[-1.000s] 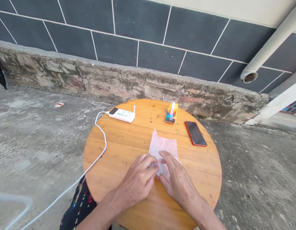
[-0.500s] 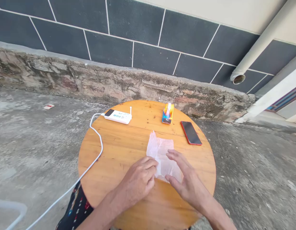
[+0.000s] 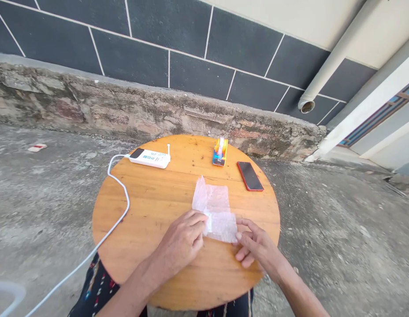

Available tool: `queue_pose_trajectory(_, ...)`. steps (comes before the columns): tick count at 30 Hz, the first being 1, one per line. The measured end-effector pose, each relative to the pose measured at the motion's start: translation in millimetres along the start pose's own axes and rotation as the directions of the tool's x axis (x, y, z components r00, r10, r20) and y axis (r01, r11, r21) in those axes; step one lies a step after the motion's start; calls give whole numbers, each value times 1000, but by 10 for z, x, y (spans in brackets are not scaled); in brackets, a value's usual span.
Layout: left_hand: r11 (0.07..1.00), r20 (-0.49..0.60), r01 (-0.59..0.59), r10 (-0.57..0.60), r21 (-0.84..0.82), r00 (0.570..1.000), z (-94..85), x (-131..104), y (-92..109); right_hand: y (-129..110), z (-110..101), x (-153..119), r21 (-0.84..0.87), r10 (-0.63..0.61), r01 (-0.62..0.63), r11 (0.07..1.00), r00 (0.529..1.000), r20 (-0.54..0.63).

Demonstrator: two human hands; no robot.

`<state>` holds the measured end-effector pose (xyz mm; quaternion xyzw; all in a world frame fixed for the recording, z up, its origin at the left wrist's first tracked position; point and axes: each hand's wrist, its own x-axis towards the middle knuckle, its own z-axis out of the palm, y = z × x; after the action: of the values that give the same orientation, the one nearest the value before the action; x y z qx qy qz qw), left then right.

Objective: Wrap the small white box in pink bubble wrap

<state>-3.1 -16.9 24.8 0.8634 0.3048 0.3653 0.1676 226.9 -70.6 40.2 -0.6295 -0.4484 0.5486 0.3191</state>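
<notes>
A pinkish, see-through sheet of bubble wrap (image 3: 213, 200) lies on the round wooden table (image 3: 141, 246), its near part folded over. At the fold's left edge, my left hand (image 3: 184, 233) is closed with its fingertips on the wrap; a small whitish patch shows beside them. My right hand (image 3: 255, 246) holds the near right corner between thumb and index finger, its other fingers curled below. The underside of the fold is hidden.
Toward the back stand a yellow and blue tape dispenser (image 3: 220, 152) and a red-edged phone (image 3: 250, 176). A white device (image 3: 150, 158) with a small antenna lies at the left, its white cable (image 3: 128, 198) running off the table's left side. A stone-based wall (image 3: 135, 110) rises behind.
My right hand has moved from hovering open over the wrap down to its near right corner. My left hand stays at the left edge. The camera view has shifted slightly.
</notes>
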Motion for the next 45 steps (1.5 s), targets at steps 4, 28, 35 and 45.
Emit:
queue_pose_trajectory(4,1000,-6,-13,13,-10,1000,13,-8,-28,-61,126,40,109,-18,7,994,995,99)
queue_pose_trajectory(28,1000,-18,-1,1,-20,1000,28,-4,-36,-138,542,355,-556,-301,82,827,900,-315)
queue_pose_trajectory(35,1000,-6,5,-5,-6,1000,27,3,-31,-141,709,389,-659,-377,34,751,842,-386)
queue_pose_trajectory(45,1000,-30,-13,12,-8,999,34,-8,-31,-126,673,414,-649,-373,51,759,851,-369)
